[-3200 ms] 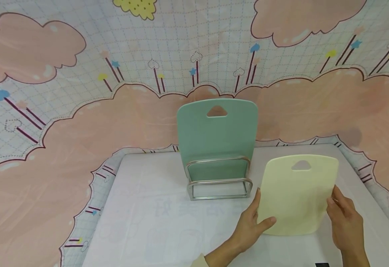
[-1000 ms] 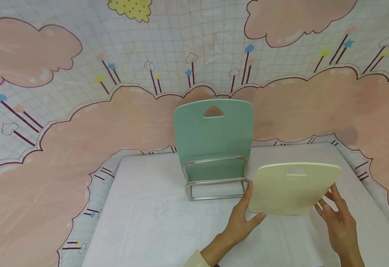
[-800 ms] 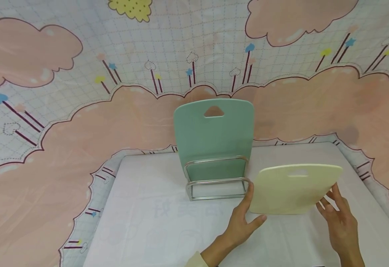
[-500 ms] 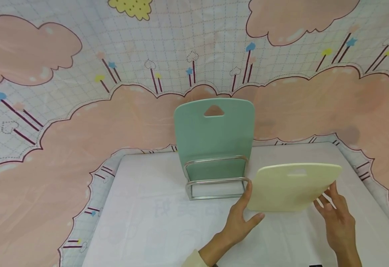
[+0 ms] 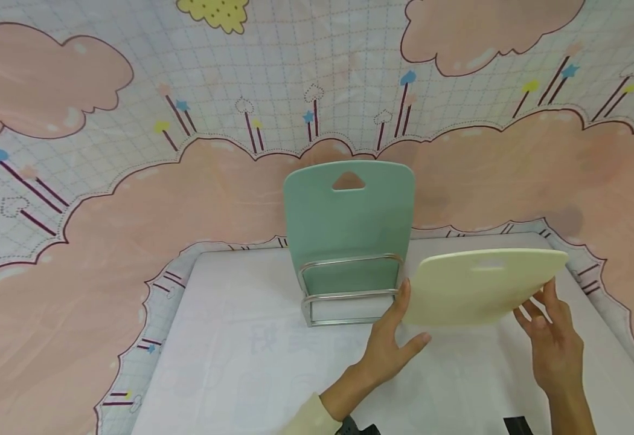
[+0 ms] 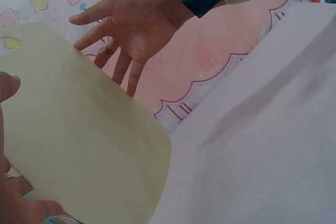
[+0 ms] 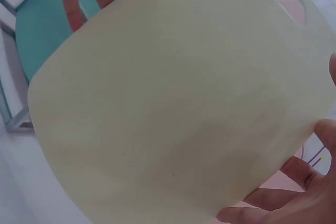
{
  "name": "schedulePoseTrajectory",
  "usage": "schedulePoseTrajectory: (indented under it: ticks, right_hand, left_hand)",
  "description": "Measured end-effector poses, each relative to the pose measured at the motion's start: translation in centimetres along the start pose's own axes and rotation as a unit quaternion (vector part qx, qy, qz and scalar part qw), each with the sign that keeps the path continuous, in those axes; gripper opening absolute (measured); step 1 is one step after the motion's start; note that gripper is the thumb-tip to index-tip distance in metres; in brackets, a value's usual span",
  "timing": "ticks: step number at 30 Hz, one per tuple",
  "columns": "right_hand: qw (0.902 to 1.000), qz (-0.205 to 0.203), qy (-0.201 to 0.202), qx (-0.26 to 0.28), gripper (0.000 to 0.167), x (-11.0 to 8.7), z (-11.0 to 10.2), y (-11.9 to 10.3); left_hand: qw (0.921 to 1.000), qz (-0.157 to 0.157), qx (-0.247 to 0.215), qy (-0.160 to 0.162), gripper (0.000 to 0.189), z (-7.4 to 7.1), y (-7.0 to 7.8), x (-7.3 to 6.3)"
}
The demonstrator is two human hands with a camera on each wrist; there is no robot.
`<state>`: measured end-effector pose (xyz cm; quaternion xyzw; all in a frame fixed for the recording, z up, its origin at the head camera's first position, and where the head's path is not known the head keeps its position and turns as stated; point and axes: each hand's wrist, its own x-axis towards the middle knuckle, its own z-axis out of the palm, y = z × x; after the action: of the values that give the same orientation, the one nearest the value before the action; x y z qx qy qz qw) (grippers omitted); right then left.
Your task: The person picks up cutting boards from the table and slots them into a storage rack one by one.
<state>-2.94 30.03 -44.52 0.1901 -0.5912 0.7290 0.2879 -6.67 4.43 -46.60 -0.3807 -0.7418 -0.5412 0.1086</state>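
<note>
A pale yellow cutting board [image 5: 485, 290], tilted with its far edge raised, is held above the table between both hands. The left hand [image 5: 384, 344] touches its left edge with straight fingers, the thumb spread away from the board. At the right edge, the fingertips of the right hand [image 5: 556, 338] support the board, its fingers fairly straight and apart, as the left wrist view also shows for the right hand [image 6: 139, 27]. In the right wrist view the cutting board [image 7: 168, 98] covers most of the picture. A green cutting board [image 5: 349, 223] stands upright in a metal rack [image 5: 352, 296], left of the hands.
The rack's front slot, before the green board, holds nothing visible. A white table [image 5: 230, 362] lies beneath everything. Behind it hangs a patterned cloth [image 5: 230, 193]. A black strap end [image 5: 517, 426] shows at the lower edge.
Earlier the yellow board faced the head camera more upright; it has since tipped back to a flatter angle. Lately both hands have moved it slightly upward. The green board and rack stay put.
</note>
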Motion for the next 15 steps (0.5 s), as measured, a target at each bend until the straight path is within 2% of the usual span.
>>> schedulePoseTrajectory:
  ticks: [9,15]
  right_hand:
    - [0.9983,-0.043,-0.028,-0.029,0.053,2.9,1.3,-0.7]
    - [0.9972,-0.054,-0.046,-0.021,0.053,3.9,1.8,-1.0]
  left_hand:
    - [0.9992,0.033,-0.001,0.023,0.076,-2.0,0.6,2.0]
    - [0.9983,0.052,-0.009,0.027,0.08,-2.6,0.8,2.5]
